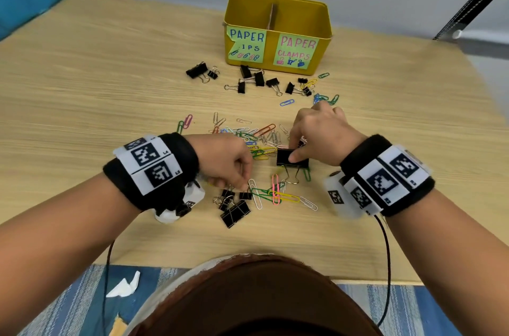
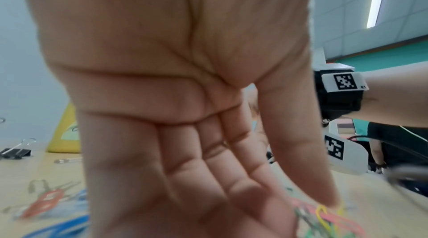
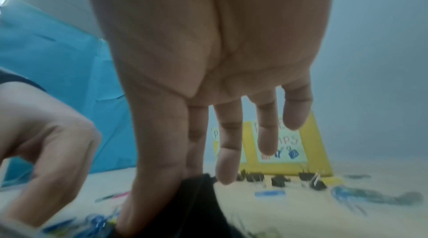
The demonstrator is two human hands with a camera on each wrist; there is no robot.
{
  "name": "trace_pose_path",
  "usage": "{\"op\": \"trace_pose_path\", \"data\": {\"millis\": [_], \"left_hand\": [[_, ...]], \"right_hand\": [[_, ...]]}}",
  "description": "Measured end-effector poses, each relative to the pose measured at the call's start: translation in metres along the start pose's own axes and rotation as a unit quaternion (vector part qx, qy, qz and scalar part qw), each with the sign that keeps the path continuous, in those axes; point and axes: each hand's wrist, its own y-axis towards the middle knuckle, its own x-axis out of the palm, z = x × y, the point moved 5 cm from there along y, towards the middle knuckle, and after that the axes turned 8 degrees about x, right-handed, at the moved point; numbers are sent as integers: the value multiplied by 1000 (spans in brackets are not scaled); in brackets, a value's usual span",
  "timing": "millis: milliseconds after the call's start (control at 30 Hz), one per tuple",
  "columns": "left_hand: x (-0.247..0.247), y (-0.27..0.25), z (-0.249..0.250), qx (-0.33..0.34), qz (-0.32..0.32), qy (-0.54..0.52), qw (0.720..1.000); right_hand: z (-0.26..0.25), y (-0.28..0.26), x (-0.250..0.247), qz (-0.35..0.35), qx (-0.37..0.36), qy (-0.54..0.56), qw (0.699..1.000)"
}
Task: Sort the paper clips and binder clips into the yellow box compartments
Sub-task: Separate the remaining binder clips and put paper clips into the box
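The yellow box (image 1: pixel 323 43) stands at the back of the table, split by a cardboard divider (image 1: pixel 272 16), with labels "PAPER CLIPS" left and "PAPER CLAMPS" right. My right hand (image 1: pixel 293 155) pinches a large black binder clip (image 1: pixel 283 162) on the table between thumb and forefinger; in the right wrist view the clip (image 3: pixel 199 205) sits under the thumb, the other fingers straight. My left hand (image 1: pixel 243 187) reaches down, thumb and fingertips closing on coloured paper clips (image 2: pixel 324 218) lying on the table. A pile of paper clips (image 1: pixel 256 137) lies between the hands.
Several black binder clips (image 1: pixel 256 79) lie just before the box, and more (image 1: pixel 234 209) sit by my left wrist. Loose paper clips (image 1: pixel 325 99) lie right of centre. The wooden table (image 1: pixel 82 88) ends near my body; a paper scrap (image 1: pixel 124 286) lies on the floor.
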Motion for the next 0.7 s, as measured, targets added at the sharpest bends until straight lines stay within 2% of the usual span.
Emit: {"op": "trace_pose_path", "data": {"millis": [100, 233, 333, 467, 533, 600, 667, 700], "left_hand": [[-5, 8, 20, 26, 33, 100, 994], [9, 22, 41, 16, -3, 264, 964], [19, 31, 48, 5, -4, 338, 941], [7, 39, 50, -5, 22, 353, 935], [-6, 41, 49, -20, 56, 341, 938], [-19, 36, 48, -21, 93, 334, 938], [-24, 30, 43, -6, 89, 305, 948], [-21, 27, 40, 5, 63, 283, 957]], "right_hand": [[-4, -4, 1, -46, -13, 28, 998], [-9, -12, 18, -145, -27, 24, 989], [-10, -20, 23, -167, -40, 33, 985], [-14, -28, 19, -179, -57, 82, 979], [-19, -29, 23, -191, -66, 89, 975], [-18, -28, 24, -173, -65, 94, 978], [-8, -24, 20, -138, -39, 96, 985], [-3, -23, 18, -132, -28, 87, 987]]}}
